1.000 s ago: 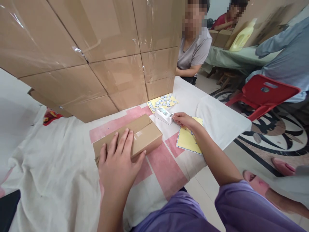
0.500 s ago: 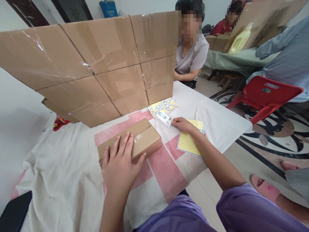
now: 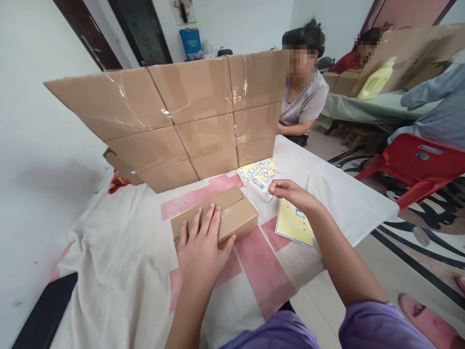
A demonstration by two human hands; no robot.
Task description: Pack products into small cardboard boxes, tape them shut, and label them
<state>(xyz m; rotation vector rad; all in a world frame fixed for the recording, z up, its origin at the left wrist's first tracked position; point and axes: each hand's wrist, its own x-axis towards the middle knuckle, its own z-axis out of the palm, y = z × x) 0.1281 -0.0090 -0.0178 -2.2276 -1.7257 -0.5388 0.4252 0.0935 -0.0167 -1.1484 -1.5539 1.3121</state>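
My left hand (image 3: 203,242) lies flat, fingers spread, on the top of a closed brown cardboard box (image 3: 238,213). A short strip of clear tape (image 3: 227,212) shows on the box's lid seam. My right hand (image 3: 288,191) is closed in a pinch at the right end of a white tape dispenser (image 3: 258,188). Something small, clear and shiny, which looks like a piece of tape, shows at its fingertips. Under my right wrist lies a yellow sheet with a blue scalloped edge (image 3: 292,225). A yellow card with small printed blue-edged boxes (image 3: 254,169) lies behind the dispenser.
A tall wall of taped cardboard boxes (image 3: 203,116) stands along the table's back. At the left are a black phone-like slab (image 3: 47,310) and a red packet (image 3: 118,182). A person (image 3: 303,102) sits beyond. A red chair (image 3: 421,160) stands right of the white-covered table (image 3: 348,194).
My right hand has drawn slightly away from the dispenser's end, still pinched. My left hand stays on the box. The whole view has shifted, so things appear further right and lower.
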